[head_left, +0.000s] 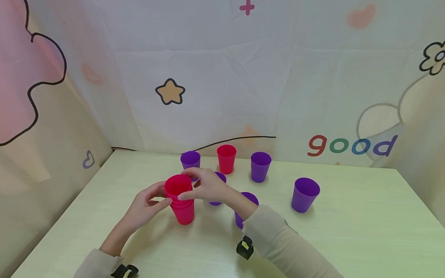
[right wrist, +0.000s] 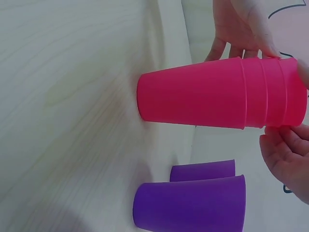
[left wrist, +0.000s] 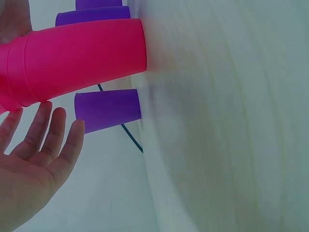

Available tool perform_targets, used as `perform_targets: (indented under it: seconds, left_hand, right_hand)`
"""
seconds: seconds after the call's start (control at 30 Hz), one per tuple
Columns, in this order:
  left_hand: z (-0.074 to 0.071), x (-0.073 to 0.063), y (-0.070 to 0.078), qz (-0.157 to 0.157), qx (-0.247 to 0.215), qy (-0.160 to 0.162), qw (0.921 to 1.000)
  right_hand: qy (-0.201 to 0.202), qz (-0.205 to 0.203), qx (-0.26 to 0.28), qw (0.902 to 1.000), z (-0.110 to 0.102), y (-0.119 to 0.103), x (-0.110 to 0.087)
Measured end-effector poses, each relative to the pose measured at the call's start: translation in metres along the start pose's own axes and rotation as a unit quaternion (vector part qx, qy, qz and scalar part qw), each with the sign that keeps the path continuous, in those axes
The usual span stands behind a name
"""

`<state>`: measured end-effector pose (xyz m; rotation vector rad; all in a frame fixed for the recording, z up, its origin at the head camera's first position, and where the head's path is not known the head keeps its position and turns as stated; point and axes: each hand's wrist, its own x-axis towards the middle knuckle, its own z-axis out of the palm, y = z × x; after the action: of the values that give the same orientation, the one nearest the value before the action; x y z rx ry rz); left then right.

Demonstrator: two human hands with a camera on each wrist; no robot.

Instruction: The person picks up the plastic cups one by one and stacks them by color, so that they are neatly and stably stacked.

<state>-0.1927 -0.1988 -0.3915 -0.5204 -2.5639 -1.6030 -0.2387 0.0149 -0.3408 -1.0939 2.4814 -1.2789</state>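
Observation:
A stack of several nested red cups (head_left: 184, 212) stands upright on the table, its rims showing as close rings in the right wrist view. My left hand (head_left: 145, 206) holds the stack's upper part from the left, thumb in front and fingers behind. From the other side, my right hand (head_left: 210, 186) grips the top cup near its rim, the thumb across the front and the fingers at the back. In the left wrist view the fingertips of the left hand (left wrist: 43, 145) meet the red stack (left wrist: 87, 58) just below the rims.
Behind the right hand and forearm, purple cups (head_left: 218, 178) (head_left: 249, 197) are partly hidden. Farther back stand a purple cup (head_left: 190, 157), a single red cup (head_left: 226, 160) and another purple cup (head_left: 260, 168). One more purple cup (head_left: 304, 196) is to the right. A printed curtain backs the table (head_left: 353, 230).

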Motion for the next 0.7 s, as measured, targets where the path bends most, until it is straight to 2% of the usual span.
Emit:
perform_targets:
  seconds: [0.07,0.3,0.4,0.5,0.67,0.7]
  left_hand:
    - [-0.001,-0.001,0.003,0.000,-0.001,-0.003,1.0000]
    - [-0.001,-0.007,0.032,0.011,0.014,-0.008,0.9998]
    - [-0.002,-0.008,0.035,0.006,0.016,-0.007,0.9998]
    - [-0.001,-0.007,0.030,0.009,0.010,-0.006,0.9999]
    - [-0.001,-0.002,0.007,0.016,-0.003,-0.004,0.9999]
    - [0.000,-0.002,0.007,0.017,-0.004,-0.003,0.9998]
  right_hand:
    - [-0.003,0.003,-0.002,1.0000,0.001,0.000,0.000]
    - [-0.004,0.014,-0.006,0.9999,0.003,-0.001,-0.001]
    - [0.000,0.015,-0.011,0.9998,0.002,-0.002,-0.003]
    - [0.009,0.015,-0.015,0.9997,0.000,-0.004,-0.005]
    - [0.027,0.003,-0.006,0.9996,-0.003,-0.007,-0.012]
    - [0.029,0.002,-0.004,0.9996,-0.004,-0.007,-0.014]
